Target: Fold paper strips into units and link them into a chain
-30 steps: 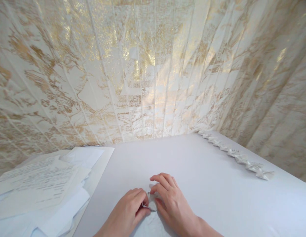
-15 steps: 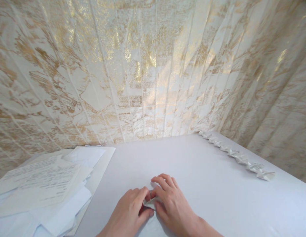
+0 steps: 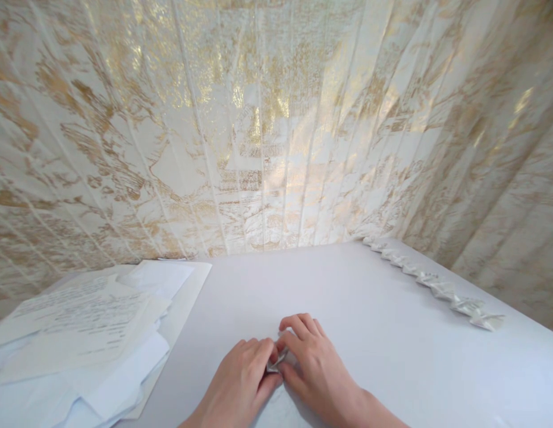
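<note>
Low in the middle of the head view, a small piece of folded paper (image 3: 277,361) is pinched between my two hands. My left hand (image 3: 243,380) grips its left side with thumb and index finger. From the right, my right hand (image 3: 313,359) closes thumb and index finger on the paper, its other fingers curled above. Much of the paper is hidden behind my fingers. Just below my hands, a paler patch, perhaps another sheet of paper, lies on the white tabletop (image 3: 258,291).
A loose pile of white papers (image 3: 93,333), some with handwriting, covers the left of the table. Several small folded paper pieces (image 3: 441,289) stand in a row along the right edge. A gold-patterned curtain (image 3: 267,131) hangs behind the table and to the right.
The fingers have closed in further on the folded paper, so less of it shows and it looks narrower. The whole view has shifted slightly.
</note>
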Tool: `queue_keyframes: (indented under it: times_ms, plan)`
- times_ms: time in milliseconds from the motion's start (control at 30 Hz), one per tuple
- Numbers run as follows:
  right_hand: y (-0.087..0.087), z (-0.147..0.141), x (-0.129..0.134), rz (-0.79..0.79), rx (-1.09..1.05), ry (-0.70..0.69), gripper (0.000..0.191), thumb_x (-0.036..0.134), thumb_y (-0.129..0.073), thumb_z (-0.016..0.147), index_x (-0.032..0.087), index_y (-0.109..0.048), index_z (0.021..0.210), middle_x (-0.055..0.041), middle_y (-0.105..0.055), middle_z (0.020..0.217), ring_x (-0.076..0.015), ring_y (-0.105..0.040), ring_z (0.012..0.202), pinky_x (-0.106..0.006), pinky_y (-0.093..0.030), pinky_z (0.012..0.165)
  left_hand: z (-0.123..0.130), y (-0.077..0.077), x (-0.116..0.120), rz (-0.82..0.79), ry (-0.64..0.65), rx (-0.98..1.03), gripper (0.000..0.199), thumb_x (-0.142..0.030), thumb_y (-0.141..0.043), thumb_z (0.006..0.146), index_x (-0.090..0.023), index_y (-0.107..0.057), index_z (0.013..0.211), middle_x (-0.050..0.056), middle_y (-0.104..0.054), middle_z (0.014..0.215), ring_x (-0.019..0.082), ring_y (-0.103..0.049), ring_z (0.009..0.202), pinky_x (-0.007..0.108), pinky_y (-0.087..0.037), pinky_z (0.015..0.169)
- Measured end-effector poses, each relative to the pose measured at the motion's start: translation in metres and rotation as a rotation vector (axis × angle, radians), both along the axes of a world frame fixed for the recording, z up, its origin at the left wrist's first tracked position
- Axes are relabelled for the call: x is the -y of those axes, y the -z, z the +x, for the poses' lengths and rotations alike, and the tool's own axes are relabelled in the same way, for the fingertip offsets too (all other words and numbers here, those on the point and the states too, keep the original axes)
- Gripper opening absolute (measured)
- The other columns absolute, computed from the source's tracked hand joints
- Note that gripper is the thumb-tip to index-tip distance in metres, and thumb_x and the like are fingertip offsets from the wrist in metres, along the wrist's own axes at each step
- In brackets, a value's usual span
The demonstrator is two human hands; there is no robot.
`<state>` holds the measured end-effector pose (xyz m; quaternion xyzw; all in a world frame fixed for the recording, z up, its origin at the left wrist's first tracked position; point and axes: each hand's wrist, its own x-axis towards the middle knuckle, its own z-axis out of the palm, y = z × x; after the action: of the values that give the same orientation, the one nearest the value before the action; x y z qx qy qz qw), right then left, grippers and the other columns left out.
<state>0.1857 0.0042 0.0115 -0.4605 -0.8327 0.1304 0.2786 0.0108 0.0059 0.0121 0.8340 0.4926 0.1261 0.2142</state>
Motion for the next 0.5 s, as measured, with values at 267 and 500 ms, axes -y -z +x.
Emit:
queue_keyframes:
  times_ms: [267,500]
  plan:
    - [-0.009,0.018,-0.006,0.206,0.262,0.057,0.015,0.010,-0.074,0.080,0.021,-0.066,0.075,-0.0032,-0.062,0.091,-0.0205,-0.051,0.086,-0.031,-0.040,0.076,-0.006,0.002,0.002,-0.030,-0.061,0.049,0.051,-0.018,-0.060,0.079,-0.022,-0.045,0.128,-0.005,-0.058,0.076,0.019,-0.058,0.076,0.029,-0.041,0.072]
    - [-0.034,0.147,0.018,0.209,0.465,0.117,0.020,0.016,-0.051,0.096,0.021,-0.063,0.081,-0.0030,-0.060,0.075,-0.0182,-0.055,0.070,-0.027,-0.039,0.062,-0.019,0.027,-0.007,0.112,0.028,0.093,0.025,-0.028,-0.057,0.087,-0.027,-0.058,0.111,-0.005,-0.058,0.072,0.017,-0.060,0.069,0.028,-0.045,0.070]
